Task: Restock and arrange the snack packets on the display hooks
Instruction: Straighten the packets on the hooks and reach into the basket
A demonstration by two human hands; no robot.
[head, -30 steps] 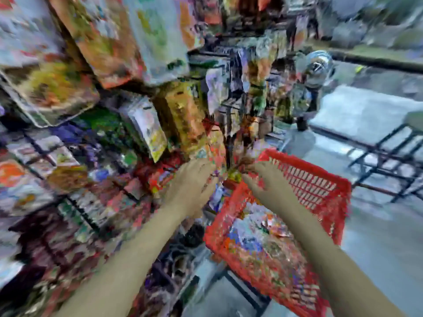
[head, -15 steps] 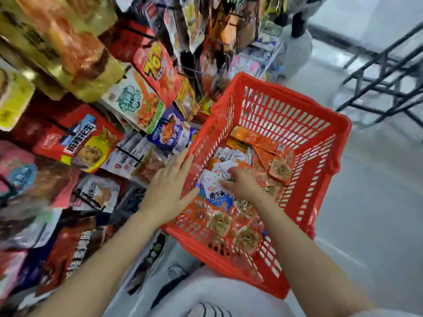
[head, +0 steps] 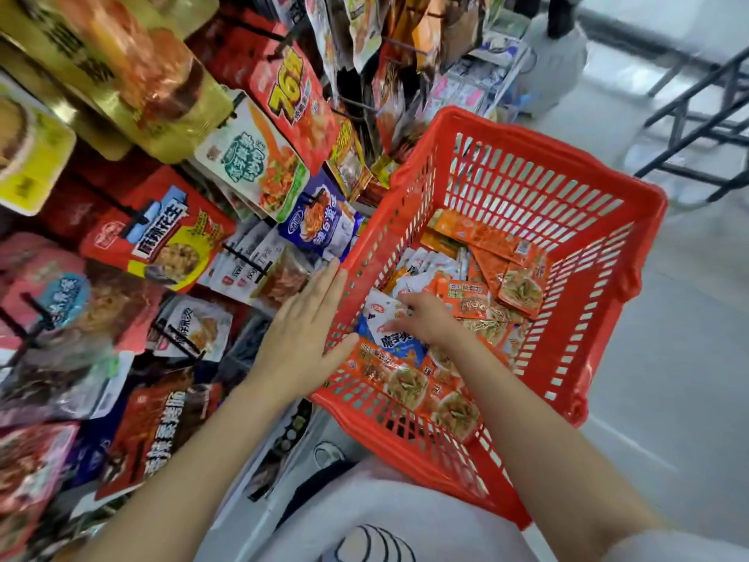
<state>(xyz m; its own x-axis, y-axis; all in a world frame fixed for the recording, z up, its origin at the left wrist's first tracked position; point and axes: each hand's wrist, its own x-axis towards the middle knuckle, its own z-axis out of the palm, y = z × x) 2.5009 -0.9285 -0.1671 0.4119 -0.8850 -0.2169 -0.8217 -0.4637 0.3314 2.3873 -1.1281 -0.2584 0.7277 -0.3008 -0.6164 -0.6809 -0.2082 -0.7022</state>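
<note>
Red plastic basket under both hands; left hand flat, fingers spread wide against its near wall; right hand inside, fingers curled onto a white-and-blue snack packet, orange packets beyond it; hanging packets on display hooks left of the left hand

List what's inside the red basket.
The red basket holds loose snack packets: orange packets, white ones and a blue-and-white packet. The right hand reaches among them. Lower layers and the basket floor are covered.
</note>
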